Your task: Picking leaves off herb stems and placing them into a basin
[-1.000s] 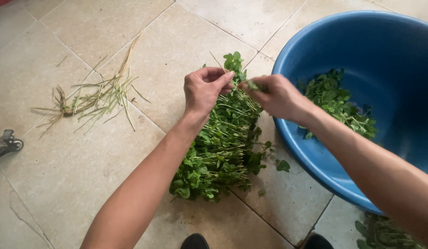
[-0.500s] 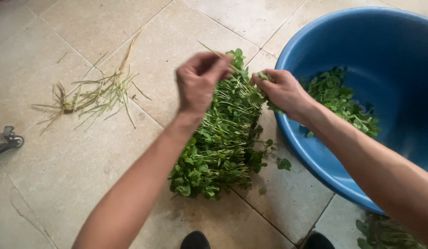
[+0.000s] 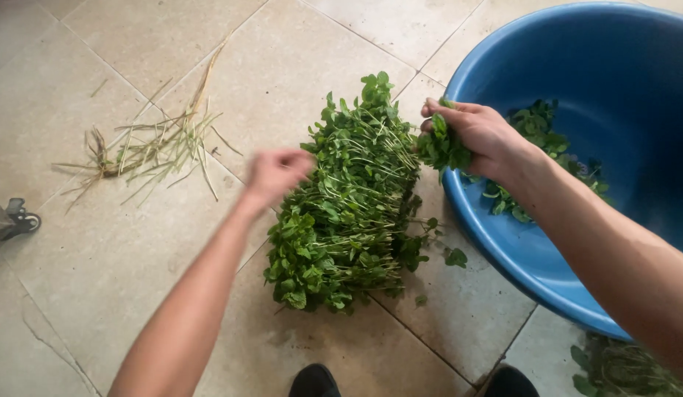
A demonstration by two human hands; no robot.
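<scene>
The bundle of leafy green herbs (image 3: 349, 206) lies on the tiled floor (image 3: 121, 250) between both hands, its stems running away from the person; the blurred left hand (image 3: 275, 175), grip unreadable, hovers just left of it, while the right hand (image 3: 477, 136), clamped on a plucked sprig (image 3: 441, 145), sits at the blue basin (image 3: 503, 242) rim.

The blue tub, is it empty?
No: the blue tub already holds a small heap of green leaves along its near inner wall, just behind the right hand, which grips another sprig.

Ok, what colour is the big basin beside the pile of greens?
Blue, a plain solid colour; the basin shows in the head view.
</scene>
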